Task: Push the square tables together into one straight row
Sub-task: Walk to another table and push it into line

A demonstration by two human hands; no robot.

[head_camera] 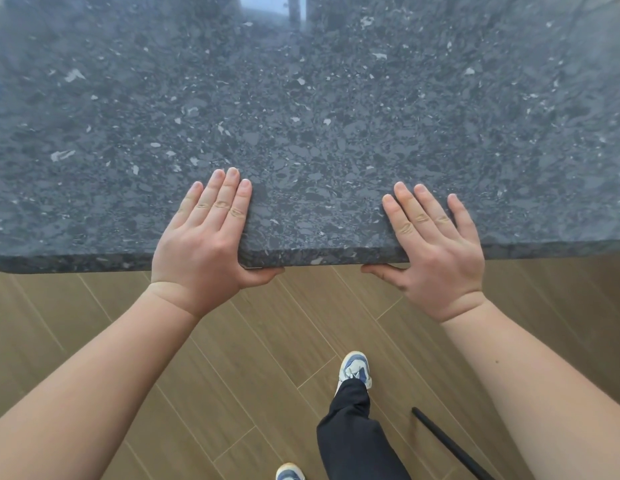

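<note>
Both hands clamp the near edge of the speckled stone table (301, 116): left hand (201, 244) with fingers pressed together flat on top, right hand (436, 251) with fingers slightly spread, thumbs hooked beneath (no neighbouring table shows). An uneven shove would likely skew it out of line

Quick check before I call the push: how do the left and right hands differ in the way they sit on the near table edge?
The left hand keeps its fingers pressed close together, while the right hand spreads them, the little finger well apart. The left hand's fingers point slightly rightward; the right hand's lean leftward. Shared: both lie with fingers flat on the dark speckled table top, thumbs hooked under its near edge.
</note>
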